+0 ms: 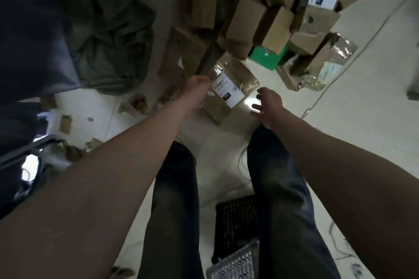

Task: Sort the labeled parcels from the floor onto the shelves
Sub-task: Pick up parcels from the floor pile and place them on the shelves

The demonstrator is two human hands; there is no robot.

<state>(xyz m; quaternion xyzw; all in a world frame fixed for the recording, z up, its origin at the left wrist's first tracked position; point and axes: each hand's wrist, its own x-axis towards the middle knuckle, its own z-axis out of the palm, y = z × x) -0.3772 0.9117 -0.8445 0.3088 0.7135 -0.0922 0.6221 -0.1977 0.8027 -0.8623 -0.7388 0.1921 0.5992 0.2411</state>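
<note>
Well, in the middle of the frame the left hand (196, 89) holds one brown parcel (217, 109) by its left edge, with the fingers curled on it. The parcel is tipped up, so its white label (229, 92) faces the person. That is likely so the label can be read, to know which shelf it goes on.

The right hand (270, 102) is just beside the parcel, on its right. Its fingers are spread wide and hold nothing. It looks ready to take the other side, since two hands lift a parcel more safely than one.

More boxes (246, 18) lie in a pile at the top of the frame, on the pale floor (367, 70). They wait to be sorted too. No shelf can be seen. A black crate (235, 219) sits at the bottom, between the person's legs.
</note>
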